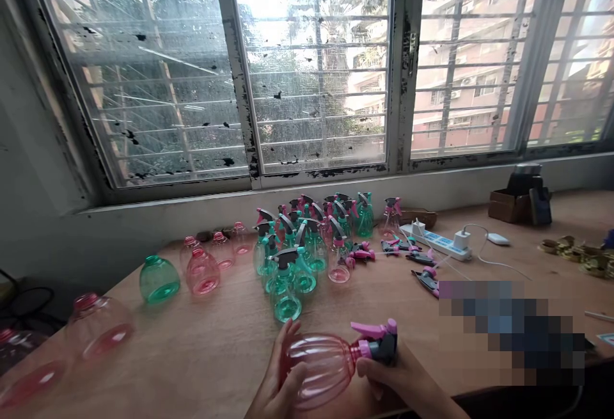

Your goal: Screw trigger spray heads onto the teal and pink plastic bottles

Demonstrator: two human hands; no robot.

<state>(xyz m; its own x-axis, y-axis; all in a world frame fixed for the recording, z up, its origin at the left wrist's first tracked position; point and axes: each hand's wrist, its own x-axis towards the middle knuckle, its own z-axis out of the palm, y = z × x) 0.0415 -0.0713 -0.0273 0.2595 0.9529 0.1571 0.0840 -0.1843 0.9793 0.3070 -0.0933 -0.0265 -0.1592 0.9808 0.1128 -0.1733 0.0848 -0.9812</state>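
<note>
A clear pink spray bottle (320,364) lies on its side in the air above the table's near edge, held between both hands. My left hand (283,377) wraps round the bottle's body near its base. At the neck, my right hand (391,368) grips the pink collar and the black-and-pink spray head (384,344), thumb at the collar. The spray head sits on the bottle's mouth; how tightly it is screwed on I cannot tell. Just beyond stands a green spray bottle (286,297) with a dark head, foremost in a group of green and pink spray bottles.
Open-topped pink bottles (202,272) and a green bottle (160,279) stand at left. Loose spray heads (425,278) with tubes lie right of centre. Behind them is a power strip (436,242) with chargers and a cable. A cardboard box (509,206) stands at the back right.
</note>
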